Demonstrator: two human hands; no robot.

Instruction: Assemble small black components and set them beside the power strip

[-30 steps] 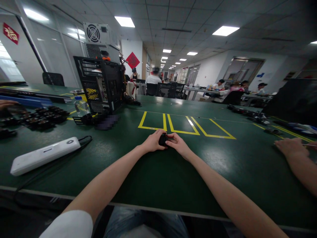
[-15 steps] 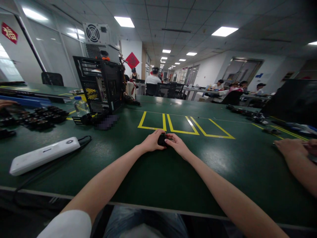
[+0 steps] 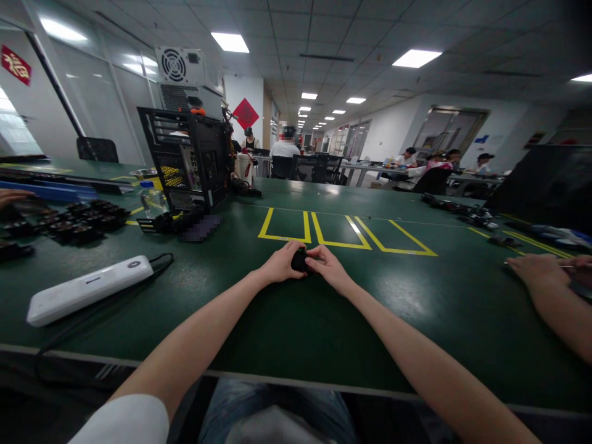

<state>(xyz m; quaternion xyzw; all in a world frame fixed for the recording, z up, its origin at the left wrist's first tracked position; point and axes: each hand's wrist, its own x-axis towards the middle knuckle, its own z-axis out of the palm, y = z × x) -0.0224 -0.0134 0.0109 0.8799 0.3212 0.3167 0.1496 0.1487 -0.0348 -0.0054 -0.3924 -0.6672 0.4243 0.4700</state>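
Observation:
Between my two hands is a small black part [image 3: 299,259], dark and rounded, its kind too small to make out. My left hand [image 3: 281,264] curls around its left side, thumb below and fingers above. From the right, my right hand [image 3: 326,266] pinches its edge with thumb and fingertips. Both hands are low over the green table [image 3: 287,327], just in front of the yellow tape outlines [image 3: 342,245]. Part of the black piece is hidden by my fingers.
A white power bank-like device [image 3: 90,290] with a black cable lies at left. Behind it are piled black parts [image 3: 76,222], a plastic bottle [image 3: 152,200] and an open computer case [image 3: 189,157]. At right, another person's hand [image 3: 539,271] holds a thin tool.
The view has shifted slightly. My hands stay in nearly the same place around the black part, with only slight finger movement.

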